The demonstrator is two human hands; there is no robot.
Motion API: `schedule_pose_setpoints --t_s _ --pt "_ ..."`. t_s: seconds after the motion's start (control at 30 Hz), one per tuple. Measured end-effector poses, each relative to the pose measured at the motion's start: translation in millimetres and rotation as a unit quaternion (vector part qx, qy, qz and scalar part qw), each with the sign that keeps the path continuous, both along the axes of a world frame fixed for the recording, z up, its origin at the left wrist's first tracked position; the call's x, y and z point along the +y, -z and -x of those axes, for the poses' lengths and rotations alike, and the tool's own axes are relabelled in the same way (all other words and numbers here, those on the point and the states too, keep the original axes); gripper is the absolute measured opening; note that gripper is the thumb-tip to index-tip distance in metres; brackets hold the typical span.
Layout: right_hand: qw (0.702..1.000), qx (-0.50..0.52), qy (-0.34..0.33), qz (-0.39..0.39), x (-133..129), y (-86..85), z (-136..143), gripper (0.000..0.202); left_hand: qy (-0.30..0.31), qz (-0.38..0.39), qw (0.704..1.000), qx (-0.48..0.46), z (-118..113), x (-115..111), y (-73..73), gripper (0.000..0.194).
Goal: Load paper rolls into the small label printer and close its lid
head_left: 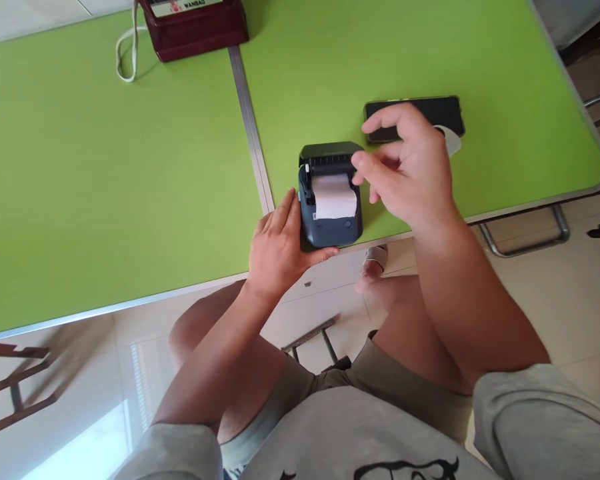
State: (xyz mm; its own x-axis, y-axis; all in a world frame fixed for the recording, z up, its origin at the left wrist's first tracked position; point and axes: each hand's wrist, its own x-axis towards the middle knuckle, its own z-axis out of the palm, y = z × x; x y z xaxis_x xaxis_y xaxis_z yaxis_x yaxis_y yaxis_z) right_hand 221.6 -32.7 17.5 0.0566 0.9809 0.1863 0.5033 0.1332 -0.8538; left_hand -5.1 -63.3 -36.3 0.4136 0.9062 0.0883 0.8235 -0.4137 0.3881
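A small dark blue-grey printer (331, 232) sits near the front edge of the green table, its black lid (330, 150) raised at the back. White paper (335, 198) lies over its front. My left hand (280, 247) rests against the printer's left side and front, thumb stretched along the lower edge. Over the printer's upper right corner hovers my right hand (410, 167), fingers apart and curved, with nothing visible between them. Behind that hand lies a black phone (435, 110), with a whitish rounded piece (451, 139) at its lower right, partly hidden by the hand.
A dark red box (200, 33) with a white cord (134, 50) stands at the back of the green table (130, 173). A metal strip (250, 127) crosses the tabletop left of the printer. The front edge runs just below the printer, above my legs.
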Motion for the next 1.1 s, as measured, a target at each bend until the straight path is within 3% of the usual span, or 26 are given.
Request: schedule_pose_setpoints --t_s 0.07,0.17,0.27,0.37,0.5,0.63,0.83,0.9,0.97,1.03,1.1 --pt "0.999 -0.032 0.014 -0.020 3 -4.9 5 0.021 0.003 -0.007 1.000 -0.001 0 0 0.3 0.119" --pt "0.987 -0.163 0.012 -0.012 5 -10.6 15 0.012 0.009 -0.021 1.000 -0.011 1 -1 1.5 0.116" --pt "0.944 -0.328 -0.004 0.035 7 -17.4 28 0.009 0.017 -0.033 0.999 -0.021 2 -3 2.2 0.113" --pt "0.899 -0.427 -0.047 0.083 10 -24.7 35 0.016 0.020 -0.041 0.999 -0.025 3 -4 2.0 0.112" --pt "0.869 -0.468 -0.106 0.119 18 -30.9 33 0.029 0.023 -0.032 0.999 -0.020 4 -5 1.2 0.109" --pt "0.874 -0.451 -0.128 0.129 24 -29.9 29 0.039 0.026 -0.033 0.999 -0.025 5 -5 1.5 0.112" --pt "0.930 -0.325 -0.141 0.102 17 -33.1 15 0.037 0.025 -0.024 0.999 -0.021 5 -4 0.8 0.111" --pt "0.960 -0.215 -0.151 0.091 11 -32.6 6 0.036 0.025 -0.033 0.999 -0.024 5 -4 0.9 0.111" --pt "0.986 -0.041 -0.135 0.093 6 -26.5 -3 0.032 0.028 -0.042 0.998 -0.027 5 -4 1.7 0.110" --pt "0.976 0.169 -0.096 0.103 3 -14.6 -12 0.030 0.029 -0.044 0.998 -0.029 5 -4 2.4 0.110" --pt "0.936 0.326 -0.060 0.117 0 0.5 -19 0.036 0.028 -0.038 0.998 -0.033 5 -3 2.5 0.109"
